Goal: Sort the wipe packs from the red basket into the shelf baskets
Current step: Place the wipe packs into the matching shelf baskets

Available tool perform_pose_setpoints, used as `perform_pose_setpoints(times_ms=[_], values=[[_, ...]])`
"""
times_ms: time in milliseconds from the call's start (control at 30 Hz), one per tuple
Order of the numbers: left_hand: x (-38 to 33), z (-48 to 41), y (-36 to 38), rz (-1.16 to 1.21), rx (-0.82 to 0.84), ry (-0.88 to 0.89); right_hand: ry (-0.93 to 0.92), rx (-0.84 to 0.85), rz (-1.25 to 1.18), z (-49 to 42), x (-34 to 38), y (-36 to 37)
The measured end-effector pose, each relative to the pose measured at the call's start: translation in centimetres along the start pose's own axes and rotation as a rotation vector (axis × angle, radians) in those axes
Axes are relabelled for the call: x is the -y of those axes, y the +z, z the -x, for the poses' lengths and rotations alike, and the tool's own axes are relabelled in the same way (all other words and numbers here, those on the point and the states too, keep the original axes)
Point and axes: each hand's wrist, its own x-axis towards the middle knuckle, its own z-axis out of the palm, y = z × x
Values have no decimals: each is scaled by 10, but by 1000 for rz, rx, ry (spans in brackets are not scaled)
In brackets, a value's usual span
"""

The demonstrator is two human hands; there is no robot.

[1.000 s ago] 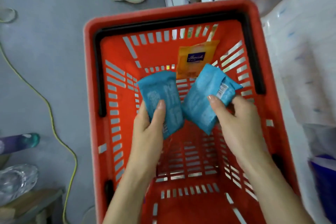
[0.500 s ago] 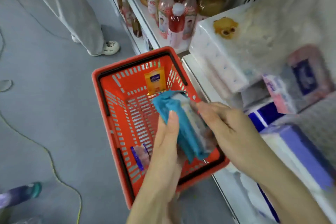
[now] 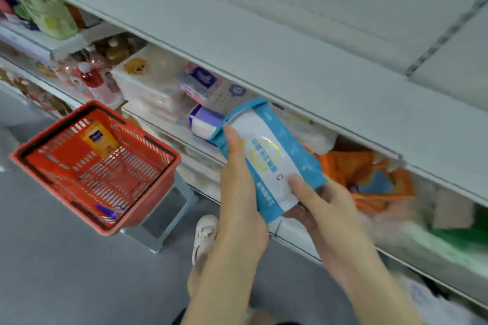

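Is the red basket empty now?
Not empty. In the red basket an orange pack leans against one end; a blue-purple pack lies at the other.

A shop is shown; long white metal shelves [image 3: 264, 55] are fitted in tiers across the far side and right. They are stocked with packaged goods; drink bottles [image 3: 92, 79] are ranged at the far left, wrapped tissue packs [image 3: 148, 84] beside them, orange packets [image 3: 369, 174] further right; a red shopping basket [image 3: 153, 203] is placed just beside the shelves, above a plain grey floor [image 3: 52, 272].

Grey floor [image 3: 52, 272] filled lower left. White shelf [image 3: 264, 60] crossed frame diagonally; tissue packs [image 3: 148, 87] sat centre left, orange packs [image 3: 369, 174] centre right.
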Motion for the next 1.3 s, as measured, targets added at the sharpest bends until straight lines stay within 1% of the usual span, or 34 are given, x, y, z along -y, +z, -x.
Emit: perform_pose_setpoints(times_ms=[67,167,300,367,533,600,667,867,1000,1067,1133,1233,1300], values=[[18,27,32,-57,60,-41,-96,-136,-23,38,20,-34],[41,57,71,-126,162,-25,-181,-273,-62,85,50,-77],[63,88,120,-258,250,-3,-230,-401,-126,125,76,-111],[73,100,141,-344,290,22,-228,-459,-110,135,83,-117],[89,108,180,-490,405,8,-329,-620,-167,141,98,-138],[97,102,194,-509,430,-12,-327,-663,-156,141,105,-152],[108,95,212,-521,472,-44,-324,-743,-131,140,110,-169],[146,69,267,-569,670,-202,-376,-1077,-7,126,129,-218],[169,51,301,-558,724,-202,-348,-1319,74,116,136,-250],[181,47,314,-588,784,-228,-334,-1350,17,114,138,-261],[193,46,323,-610,835,-271,-313,-1329,-70,115,139,-271],[210,44,334,-644,901,-332,-297,-1267,-284,122,140,-283],[220,43,339,-661,933,-384,-309,-1258,-395,126,141,-291]])
